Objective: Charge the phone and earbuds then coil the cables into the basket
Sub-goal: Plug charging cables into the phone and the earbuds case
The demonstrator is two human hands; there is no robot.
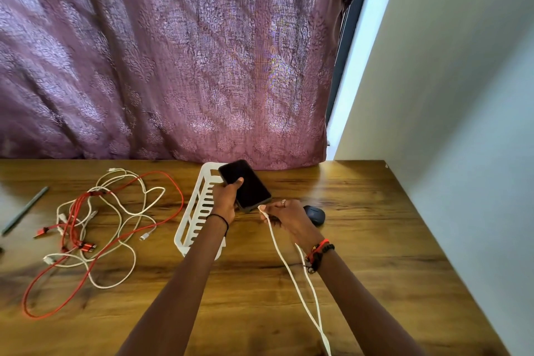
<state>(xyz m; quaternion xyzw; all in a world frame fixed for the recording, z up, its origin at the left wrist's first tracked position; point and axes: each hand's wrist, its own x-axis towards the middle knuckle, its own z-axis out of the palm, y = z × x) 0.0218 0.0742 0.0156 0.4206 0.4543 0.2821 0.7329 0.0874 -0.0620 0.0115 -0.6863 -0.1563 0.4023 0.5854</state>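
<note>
Cable plug (261,207) seemingly between right fingers (274,211)

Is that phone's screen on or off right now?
Off, it seems: the phone in the left hand shows a plain black screen, with no glow or picture.

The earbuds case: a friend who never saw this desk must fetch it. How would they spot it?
On the wooden table, look right of the white basket, just beyond the right hand. The earbuds case is the small, dark, rounded lump there, unlike the flat phone.
</note>
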